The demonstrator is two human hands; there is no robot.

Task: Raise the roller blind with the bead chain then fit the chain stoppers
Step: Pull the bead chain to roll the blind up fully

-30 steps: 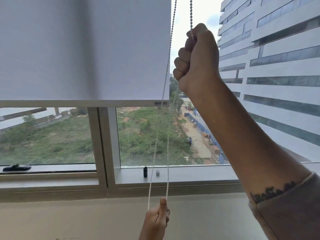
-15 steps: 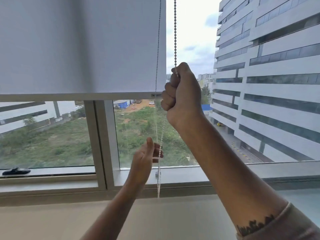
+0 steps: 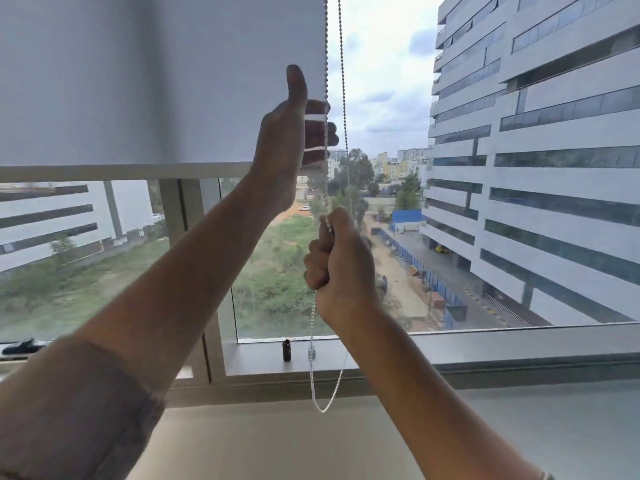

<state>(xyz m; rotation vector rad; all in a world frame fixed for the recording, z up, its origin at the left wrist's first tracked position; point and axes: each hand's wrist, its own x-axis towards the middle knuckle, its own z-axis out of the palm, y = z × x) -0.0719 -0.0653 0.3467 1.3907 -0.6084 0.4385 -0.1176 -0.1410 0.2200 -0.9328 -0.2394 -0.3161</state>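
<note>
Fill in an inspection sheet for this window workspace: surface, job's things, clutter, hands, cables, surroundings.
Surface: window sill, grey, mostly bare.
Job's things: roller blind partly down, bottom bar above mid-window; bead chain hangs in a loop below the sill; small black cylinder and small silver piece stand on the sill, possibly the stoppers.
Clutter: dark window handle at far left.
Hands: left hand curls round the chain, thumb up; right hand fisted on it lower.
Cables: nothing seen.
Surroundings: office block and greenery outside.
</note>
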